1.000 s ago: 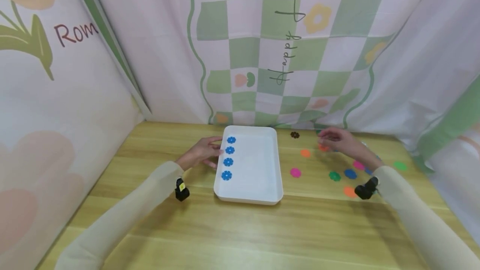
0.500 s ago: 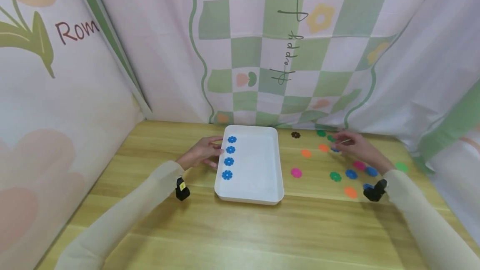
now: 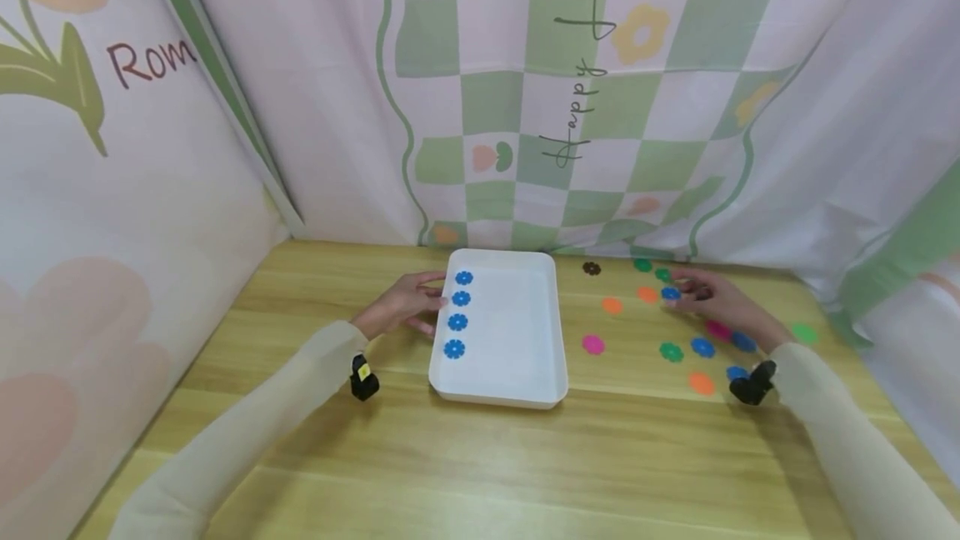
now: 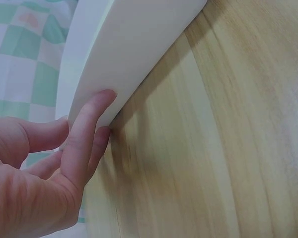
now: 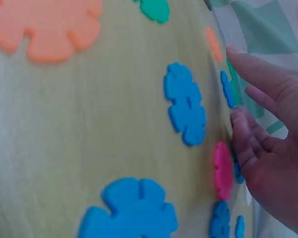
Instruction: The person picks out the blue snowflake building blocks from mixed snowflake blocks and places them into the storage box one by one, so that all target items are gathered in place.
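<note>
With the left hand (image 3: pixel 403 303) resting loosely against the white tray (image 3: pixel 513 336), the right hand (image 3: pixel 712 297), fingers parted, should pinch the blue flower disc (image 3: pixel 671 293) edgewise.

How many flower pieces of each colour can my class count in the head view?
Blue pieces: 8
Orange pieces: 3
Dark green pieces: 3
Pink pieces: 2
Light green pieces: 1
Brown pieces: 1
Total: 18 visible; the right hand may hide more.

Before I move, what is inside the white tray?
Four blue flower-shaped discs lie in a column along the left side of the white tray. What lies beneath them is covered and cannot be seen.
</note>
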A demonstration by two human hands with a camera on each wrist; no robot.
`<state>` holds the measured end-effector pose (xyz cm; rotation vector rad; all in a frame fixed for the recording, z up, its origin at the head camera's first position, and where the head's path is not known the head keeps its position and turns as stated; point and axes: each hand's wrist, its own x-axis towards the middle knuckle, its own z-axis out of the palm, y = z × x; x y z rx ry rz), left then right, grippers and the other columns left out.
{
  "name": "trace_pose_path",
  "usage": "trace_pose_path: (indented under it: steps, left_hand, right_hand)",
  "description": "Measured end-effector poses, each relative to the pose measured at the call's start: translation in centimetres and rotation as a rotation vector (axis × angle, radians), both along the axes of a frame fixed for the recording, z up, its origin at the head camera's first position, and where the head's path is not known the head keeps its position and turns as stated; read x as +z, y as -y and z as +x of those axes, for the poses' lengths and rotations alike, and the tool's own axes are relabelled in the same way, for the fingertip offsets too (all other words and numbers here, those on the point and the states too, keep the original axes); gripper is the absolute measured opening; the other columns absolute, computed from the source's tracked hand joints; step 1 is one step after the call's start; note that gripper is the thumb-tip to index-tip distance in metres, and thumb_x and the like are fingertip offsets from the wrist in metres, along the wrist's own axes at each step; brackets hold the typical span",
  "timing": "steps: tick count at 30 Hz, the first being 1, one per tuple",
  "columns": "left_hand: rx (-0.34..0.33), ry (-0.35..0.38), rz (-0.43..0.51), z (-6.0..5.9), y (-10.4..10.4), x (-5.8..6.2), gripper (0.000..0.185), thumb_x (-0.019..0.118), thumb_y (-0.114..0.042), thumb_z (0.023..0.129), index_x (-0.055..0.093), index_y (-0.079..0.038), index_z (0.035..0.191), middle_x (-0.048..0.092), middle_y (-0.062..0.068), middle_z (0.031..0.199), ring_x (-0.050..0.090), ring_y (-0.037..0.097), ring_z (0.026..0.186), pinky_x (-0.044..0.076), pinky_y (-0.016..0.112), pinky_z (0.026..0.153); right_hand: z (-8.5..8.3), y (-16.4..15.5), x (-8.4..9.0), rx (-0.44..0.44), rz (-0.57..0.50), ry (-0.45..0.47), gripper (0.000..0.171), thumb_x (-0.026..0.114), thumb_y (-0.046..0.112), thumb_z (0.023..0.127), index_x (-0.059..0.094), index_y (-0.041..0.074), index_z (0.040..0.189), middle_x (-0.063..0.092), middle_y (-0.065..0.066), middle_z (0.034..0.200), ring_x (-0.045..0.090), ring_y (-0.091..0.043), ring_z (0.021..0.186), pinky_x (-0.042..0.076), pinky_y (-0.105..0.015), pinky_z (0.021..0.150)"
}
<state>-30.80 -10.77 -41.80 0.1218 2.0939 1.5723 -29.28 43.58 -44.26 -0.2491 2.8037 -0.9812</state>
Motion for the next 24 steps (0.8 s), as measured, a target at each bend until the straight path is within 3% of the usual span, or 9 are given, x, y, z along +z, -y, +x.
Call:
trace_pose_path:
  steps: [4, 7, 10, 14, 21, 24]
  left_hand:
    - [0.001, 0.003, -0.001, 0.04, 0.03, 0.02, 0.065, 0.061, -0.007, 0.106, 0.033, -0.01, 0.164, 0.043, 0.027, 0.16, 0.062, 0.041, 0.13, 0.069, 0.036, 0.073]
    - [0.002, 0.007, -0.001, 0.07, 0.04, -0.02, 0.065, 0.062, -0.007, 0.105, 0.034, -0.011, 0.164, 0.043, 0.026, 0.16, 0.061, 0.041, 0.131, 0.069, 0.036, 0.073]
    - [0.005, 0.007, 0.0, 0.09, 0.06, -0.01, 0.065, 0.062, -0.007, 0.105, 0.034, -0.011, 0.164, 0.044, 0.026, 0.16, 0.061, 0.042, 0.131, 0.069, 0.036, 0.072]
    - [0.007, 0.008, 0.006, 0.12, 0.11, 0.04, 0.064, 0.061, -0.006, 0.105, 0.034, -0.01, 0.164, 0.044, 0.026, 0.16, 0.062, 0.042, 0.13, 0.069, 0.037, 0.073]
    - [0.008, 0.005, 0.009, 0.1, 0.14, 0.0, 0.064, 0.061, -0.007, 0.105, 0.034, -0.01, 0.164, 0.045, 0.027, 0.159, 0.062, 0.041, 0.129, 0.069, 0.037, 0.073]
    - [0.01, 0.006, 0.009, 0.13, 0.14, -0.03, 0.064, 0.061, -0.007, 0.106, 0.035, -0.011, 0.164, 0.044, 0.027, 0.159, 0.062, 0.042, 0.13, 0.069, 0.037, 0.074]
  right_hand:
    - [0.0, -0.3, -0.57, -0.016, 0.015, 0.017, 0.072, 0.068, 0.034, 0.104, 0.038, -0.009, 0.154, 0.052, -0.035, 0.144, 0.054, -0.047, 0.127, 0.053, -0.049, 0.104]
    - [0.11, -0.64, -0.9, -0.027, 0.024, 0.013, 0.071, 0.067, 0.035, 0.104, 0.04, -0.008, 0.153, 0.055, -0.032, 0.141, 0.056, -0.04, 0.125, 0.054, -0.032, 0.1]
    - [0.16, -0.85, -0.99, -0.027, 0.025, 0.003, 0.066, 0.066, 0.034, 0.105, 0.044, -0.007, 0.152, 0.059, -0.03, 0.138, 0.059, -0.022, 0.116, 0.049, -0.013, 0.088]
    - [0.19, -0.78, -0.81, -0.03, 0.02, 0.004, 0.064, 0.066, 0.034, 0.105, 0.047, -0.006, 0.151, 0.061, -0.028, 0.135, 0.055, -0.003, 0.106, 0.047, -0.007, 0.085]
    - [0.26, -0.55, -0.54, -0.025, 0.008, -0.005, 0.057, 0.065, 0.029, 0.106, 0.05, -0.008, 0.146, 0.061, -0.029, 0.133, 0.058, -0.018, 0.111, 0.049, -0.011, 0.083]
    - [0.26, -0.52, -0.61, -0.034, -0.006, 0.001, 0.055, 0.065, 0.029, 0.106, 0.051, -0.008, 0.145, 0.061, -0.026, 0.131, 0.058, -0.012, 0.107, 0.05, -0.011, 0.082]
